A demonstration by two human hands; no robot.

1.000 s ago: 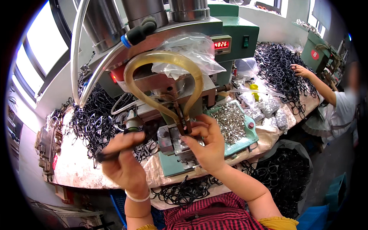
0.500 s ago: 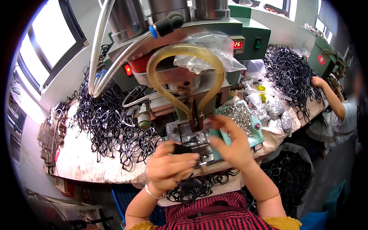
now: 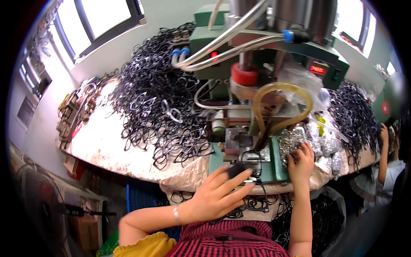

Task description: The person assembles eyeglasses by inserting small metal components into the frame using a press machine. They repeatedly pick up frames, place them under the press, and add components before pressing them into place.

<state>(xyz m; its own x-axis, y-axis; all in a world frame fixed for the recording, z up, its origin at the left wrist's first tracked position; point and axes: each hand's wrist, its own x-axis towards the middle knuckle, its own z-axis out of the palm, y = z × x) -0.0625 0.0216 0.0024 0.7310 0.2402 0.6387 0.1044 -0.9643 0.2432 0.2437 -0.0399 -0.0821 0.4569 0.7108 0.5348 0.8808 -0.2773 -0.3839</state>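
1. Left hand (image 3: pixel 218 195) low in the head view, forearm coming in from 7 o'clock, wrist bent, fingers spread apart and stretched toward 1 o'clock, fingertips resting on a black eyeglass frame (image 3: pixel 251 165).
2. Black eyeglass frame lying at the front edge of the green machine base (image 3: pixel 264 169), just at 1 o'clock of the left hand; long axis cannot be told, since the fingers cover part of it.
3. Right hand (image 3: pixel 301 162) at 3 o'clock of the frame, forearm rising straight up from 6 o'clock, fingers curled down into a pile of small silver metal parts (image 3: pixel 291 141); closed on any piece or not, cannot tell.
4. Yellowish hose loop (image 3: pixel 282 105) arching at 12 o'clock above both hands.
5. Large heap of black frames (image 3: pixel 158 111) on the bench at 10 o'clock, well apart from the hands.
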